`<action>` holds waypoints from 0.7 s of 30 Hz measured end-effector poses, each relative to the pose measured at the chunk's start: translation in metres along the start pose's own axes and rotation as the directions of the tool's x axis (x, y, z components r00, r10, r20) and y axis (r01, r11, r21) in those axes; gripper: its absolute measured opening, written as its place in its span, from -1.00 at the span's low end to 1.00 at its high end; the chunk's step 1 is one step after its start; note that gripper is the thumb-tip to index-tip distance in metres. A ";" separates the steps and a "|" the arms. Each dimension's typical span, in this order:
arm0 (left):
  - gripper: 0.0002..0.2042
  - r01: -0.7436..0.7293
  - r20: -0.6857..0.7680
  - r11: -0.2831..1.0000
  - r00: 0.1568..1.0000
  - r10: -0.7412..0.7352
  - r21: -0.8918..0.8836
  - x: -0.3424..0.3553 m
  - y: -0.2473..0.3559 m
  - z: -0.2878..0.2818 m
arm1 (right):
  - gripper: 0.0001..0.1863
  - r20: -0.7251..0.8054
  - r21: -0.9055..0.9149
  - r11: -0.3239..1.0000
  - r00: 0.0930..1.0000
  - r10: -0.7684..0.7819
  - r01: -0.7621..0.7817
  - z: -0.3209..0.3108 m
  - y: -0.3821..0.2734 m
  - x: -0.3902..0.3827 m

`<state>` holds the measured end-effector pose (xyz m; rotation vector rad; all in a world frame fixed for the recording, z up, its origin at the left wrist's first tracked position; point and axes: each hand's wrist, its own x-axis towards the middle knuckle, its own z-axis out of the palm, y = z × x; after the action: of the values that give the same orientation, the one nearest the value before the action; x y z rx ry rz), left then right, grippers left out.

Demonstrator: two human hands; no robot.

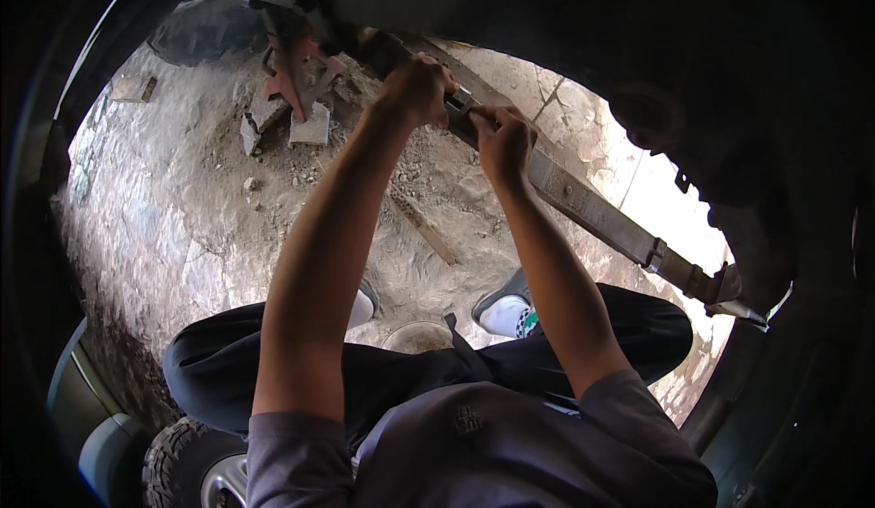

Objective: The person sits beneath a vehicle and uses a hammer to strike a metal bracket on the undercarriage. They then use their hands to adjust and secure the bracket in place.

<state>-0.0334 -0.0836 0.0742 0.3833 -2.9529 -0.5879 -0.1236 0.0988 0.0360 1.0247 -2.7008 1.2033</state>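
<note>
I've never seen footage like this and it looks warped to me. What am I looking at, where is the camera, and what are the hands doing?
The single picture comes from a wide fisheye camera worn on a person's head, looking down; that is why edges bend. The person crouches under a vehicle. Both bare arms reach up to a long grey metal leaf-spring bar running diagonally. The left hand grips around it higher up; the right hand pinches a small metal clamp on it. Whether either holds a tool is unclear. Below lies rough stony ground with a reddish metal jack stand, a wooden strip and a knobby tyre.
</note>
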 end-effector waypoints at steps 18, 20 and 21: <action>-0.29 0.043 -0.065 0.999 0.997 -0.044 -0.012 -0.006 -0.001 -0.003 | -0.73 -0.039 0.561 0.800 0.958 0.283 -0.214 -0.038 0.018 -0.038; -0.31 0.087 -0.049 0.996 0.995 -0.087 -0.006 -0.009 0.004 -0.012 | -0.74 -0.065 0.627 0.730 0.915 0.399 -0.274 -0.042 0.018 -0.076; -0.32 0.108 -0.039 0.994 0.993 -0.108 -0.002 -0.013 0.007 -0.014 | -0.75 -0.076 0.659 0.690 0.886 0.457 -0.299 -0.040 0.015 -0.093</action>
<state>-0.0203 -0.0784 0.0888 0.5504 -2.9089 -0.5847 -0.0686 0.1850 0.0304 0.2540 -2.4063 2.2530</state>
